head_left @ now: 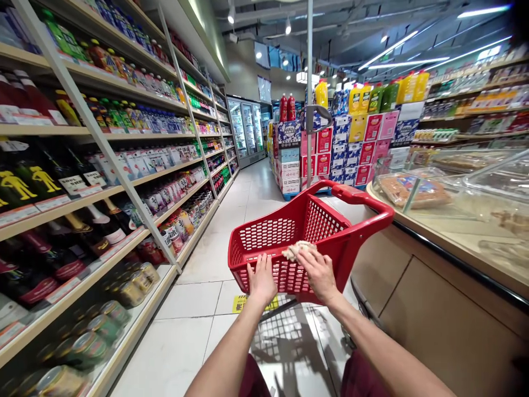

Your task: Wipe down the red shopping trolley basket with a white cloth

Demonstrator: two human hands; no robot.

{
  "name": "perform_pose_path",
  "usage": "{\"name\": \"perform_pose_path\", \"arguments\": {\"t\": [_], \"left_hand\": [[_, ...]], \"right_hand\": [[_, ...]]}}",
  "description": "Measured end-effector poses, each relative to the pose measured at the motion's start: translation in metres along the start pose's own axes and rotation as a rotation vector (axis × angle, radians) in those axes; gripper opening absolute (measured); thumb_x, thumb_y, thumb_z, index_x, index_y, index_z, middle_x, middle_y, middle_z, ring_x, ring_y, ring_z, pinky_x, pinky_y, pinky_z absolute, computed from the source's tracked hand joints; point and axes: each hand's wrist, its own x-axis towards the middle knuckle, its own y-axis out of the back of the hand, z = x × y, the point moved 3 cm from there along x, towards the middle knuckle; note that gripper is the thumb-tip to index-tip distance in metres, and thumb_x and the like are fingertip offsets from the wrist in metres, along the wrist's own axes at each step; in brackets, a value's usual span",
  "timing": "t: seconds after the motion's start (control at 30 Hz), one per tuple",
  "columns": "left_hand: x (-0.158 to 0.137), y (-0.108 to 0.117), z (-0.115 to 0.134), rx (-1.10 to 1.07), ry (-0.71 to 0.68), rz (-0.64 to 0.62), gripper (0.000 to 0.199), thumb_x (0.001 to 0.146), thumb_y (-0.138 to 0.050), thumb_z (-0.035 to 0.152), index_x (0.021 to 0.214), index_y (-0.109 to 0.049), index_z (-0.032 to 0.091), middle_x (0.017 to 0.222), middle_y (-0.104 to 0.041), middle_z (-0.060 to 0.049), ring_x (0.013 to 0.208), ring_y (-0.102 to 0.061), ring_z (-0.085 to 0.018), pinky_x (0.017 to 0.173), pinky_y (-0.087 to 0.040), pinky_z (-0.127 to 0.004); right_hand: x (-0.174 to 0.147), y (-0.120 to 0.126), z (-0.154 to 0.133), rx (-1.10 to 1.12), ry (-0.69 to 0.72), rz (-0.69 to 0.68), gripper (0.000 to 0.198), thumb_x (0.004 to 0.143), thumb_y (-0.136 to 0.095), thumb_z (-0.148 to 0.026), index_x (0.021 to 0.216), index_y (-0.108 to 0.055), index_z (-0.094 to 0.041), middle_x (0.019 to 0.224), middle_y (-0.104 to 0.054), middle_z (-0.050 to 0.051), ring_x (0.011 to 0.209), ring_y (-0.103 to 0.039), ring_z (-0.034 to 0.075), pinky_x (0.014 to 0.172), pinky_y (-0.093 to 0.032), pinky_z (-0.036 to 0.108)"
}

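In front of me stands a red plastic shopping cart with perforated basket walls and a looped handle at its upper right. My right hand presses a crumpled, whitish cloth against the top of the cart's near side wall. Over the same near wall, further left, lies my left hand with its fingers extended and nothing in it. Part of the cloth is hidden under the right fingers. The cart's wheels are mostly out of sight.
Shelves of bottles and cans run along the left. A glass-topped display counter is close on the right. Ahead are stacked drink cartons, a thin metal pole and glass-door coolers. A yellow sticker marks the tiled floor.
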Motion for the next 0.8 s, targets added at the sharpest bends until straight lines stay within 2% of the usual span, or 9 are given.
{"name": "perform_pose_path", "arguments": {"t": [0.13,0.23,0.3,0.4,0.5,0.67,0.73,0.8], "left_hand": [[0.002,0.002,0.004,-0.009,-0.012,-0.012,0.072,0.062,-0.042,0.012,0.132,-0.026,0.015,0.143,-0.024,-0.008,0.132,-0.015,-0.023,0.105,-0.004,-0.055],[0.005,0.004,0.005,-0.023,-0.019,0.012,0.067,0.066,-0.040,0.014,0.131,-0.028,0.014,0.140,-0.030,-0.009,0.131,-0.020,-0.022,0.105,0.000,-0.054],[0.006,0.004,0.007,-0.033,-0.025,0.015,0.067,0.067,-0.039,0.014,0.133,-0.025,0.014,0.142,-0.027,-0.007,0.132,-0.016,-0.020,0.106,-0.001,-0.052],[0.005,0.001,0.009,-0.047,-0.028,0.003,0.072,0.064,-0.040,0.010,0.134,-0.023,0.017,0.144,-0.021,-0.005,0.132,-0.013,-0.020,0.107,-0.005,-0.050],[0.004,0.002,0.010,-0.049,-0.020,0.017,0.070,0.064,-0.040,0.009,0.132,-0.027,0.019,0.142,-0.028,-0.004,0.130,-0.019,-0.020,0.106,-0.004,-0.051],[0.003,0.006,0.014,-0.035,-0.023,0.075,0.066,0.067,-0.041,0.012,0.131,-0.029,0.020,0.134,-0.037,-0.010,0.126,-0.027,-0.024,0.105,-0.001,-0.053],[0.002,0.006,0.015,-0.023,-0.026,0.099,0.065,0.067,-0.042,0.012,0.131,-0.031,0.020,0.132,-0.038,-0.011,0.125,-0.027,-0.025,0.105,-0.002,-0.054],[0.002,0.005,0.015,-0.018,-0.037,0.113,0.063,0.067,-0.041,0.011,0.129,-0.032,0.021,0.131,-0.038,-0.012,0.125,-0.028,-0.025,0.104,-0.003,-0.054]], "right_hand": [[-0.016,-0.005,0.006,0.006,0.058,-0.058,0.039,0.078,-0.043,-0.012,0.110,-0.057,-0.030,0.106,-0.063,0.001,0.101,-0.046,0.019,0.082,-0.024,0.034],[-0.010,0.007,0.019,0.017,-0.020,0.017,0.041,0.080,-0.041,-0.012,0.115,-0.054,-0.027,0.115,-0.059,0.002,0.108,-0.042,0.020,0.083,-0.023,0.034],[-0.002,0.014,0.028,-0.011,-0.067,0.049,0.041,0.080,-0.041,-0.012,0.117,-0.053,-0.025,0.119,-0.056,0.003,0.111,-0.040,0.021,0.083,-0.023,0.035],[-0.007,0.014,0.032,-0.048,-0.001,-0.042,0.039,0.077,-0.044,-0.011,0.110,-0.057,-0.026,0.112,-0.060,0.003,0.106,-0.043,0.021,0.081,-0.023,0.034],[-0.018,0.012,0.034,-0.036,0.071,-0.116,0.039,0.074,-0.047,-0.012,0.107,-0.059,-0.028,0.107,-0.062,0.002,0.101,-0.045,0.020,0.080,-0.024,0.034],[0.000,0.030,0.050,-0.065,-0.078,0.084,0.043,0.078,-0.041,-0.012,0.117,-0.052,-0.026,0.120,-0.054,0.004,0.110,-0.040,0.021,0.085,-0.021,0.035],[0.000,0.030,0.050,-0.070,-0.070,0.084,0.039,0.078,-0.042,-0.012,0.112,-0.056,-0.025,0.116,-0.057,0.005,0.107,-0.041,0.021,0.084,-0.022,0.035],[-0.007,0.027,0.047,-0.059,-0.022,0.021,0.035,0.077,-0.043,-0.011,0.104,-0.060,-0.025,0.108,-0.061,0.004,0.101,-0.045,0.021,0.082,-0.024,0.034]]}}
